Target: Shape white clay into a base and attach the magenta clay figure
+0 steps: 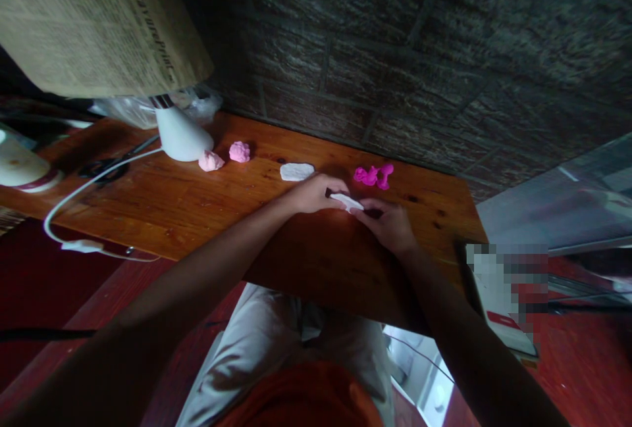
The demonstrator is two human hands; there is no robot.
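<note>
Both of my hands meet over the middle of the wooden table point(197, 203). My left hand point(316, 193) and my right hand point(388, 223) are closed on the two ends of a small flat white clay piece point(347, 201), pinching it just above the tabletop. Beyond the hands lies a flattened white clay slab point(297, 171). A bright magenta clay figure point(374, 175) lies to the right of that slab. Further left sit a pink clay lump point(239, 151) and a paler pink lump point(210, 161).
A white lamp base point(182, 134) with a newspaper-print shade point(99, 25) stands at the back left, its white cord point(74, 203) looping over the table edge. A white bowl-like object point(20, 167) sits far left. A dark brick wall point(419, 52) backs the table. A booklet point(503, 308) lies right.
</note>
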